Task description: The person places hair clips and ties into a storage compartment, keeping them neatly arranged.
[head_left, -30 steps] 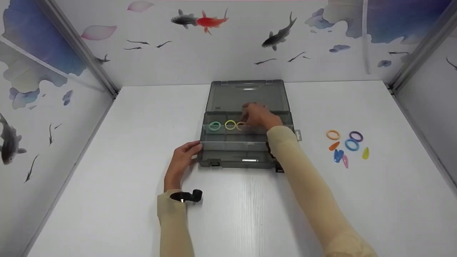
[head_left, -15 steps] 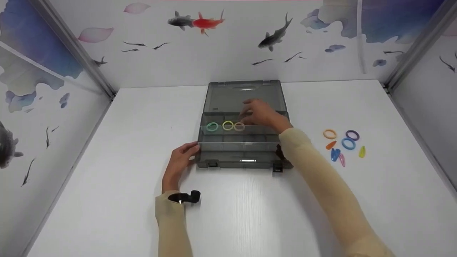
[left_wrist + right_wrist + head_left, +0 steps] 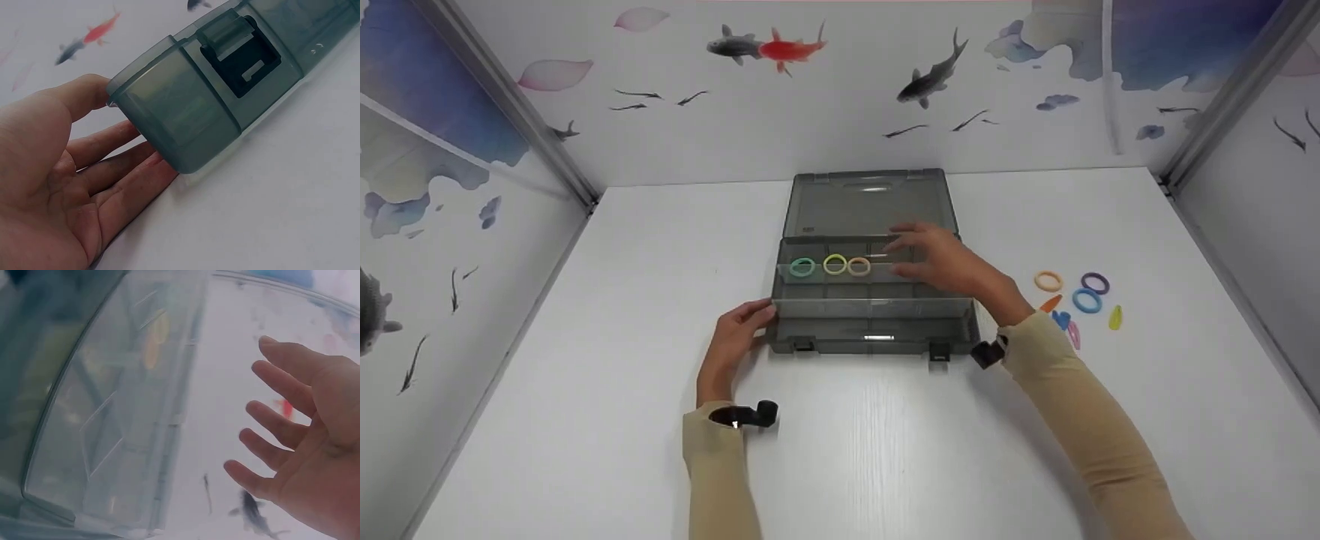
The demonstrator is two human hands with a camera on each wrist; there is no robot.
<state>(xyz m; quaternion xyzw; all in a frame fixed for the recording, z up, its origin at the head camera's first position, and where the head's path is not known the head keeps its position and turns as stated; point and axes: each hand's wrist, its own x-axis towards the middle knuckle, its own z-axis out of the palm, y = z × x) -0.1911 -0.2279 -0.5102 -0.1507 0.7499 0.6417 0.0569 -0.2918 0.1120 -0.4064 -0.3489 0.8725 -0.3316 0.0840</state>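
A grey see-through compartment box [image 3: 840,346] stands with its lid [image 3: 870,202] folded back. In its back row lie a green hair tie [image 3: 791,267], a yellow hair tie [image 3: 824,264] and a peach hair tie [image 3: 869,267]. My left hand [image 3: 735,337] is at the box's front left corner; in the left wrist view its thumb touches the rim and its fairly straight fingers rest against the side wall. Over the right part of the box hovers my right hand [image 3: 949,259], fingers spread. The right wrist view shows nothing in that hand.
Right of the box, on the white table, lie an orange hair tie [image 3: 1036,280], a purple hair tie [image 3: 1108,285] and a blue hair tie [image 3: 1075,300]. Around them are an orange hair clip [image 3: 1051,304], blue clips [image 3: 1061,320], a pink clip [image 3: 1074,335] and a yellow clip [image 3: 1115,317].
My right hand has let go of the peach hair tie, which stays in the back row, and has moved right with its fingers spreading. The left hand stays at the box's corner.
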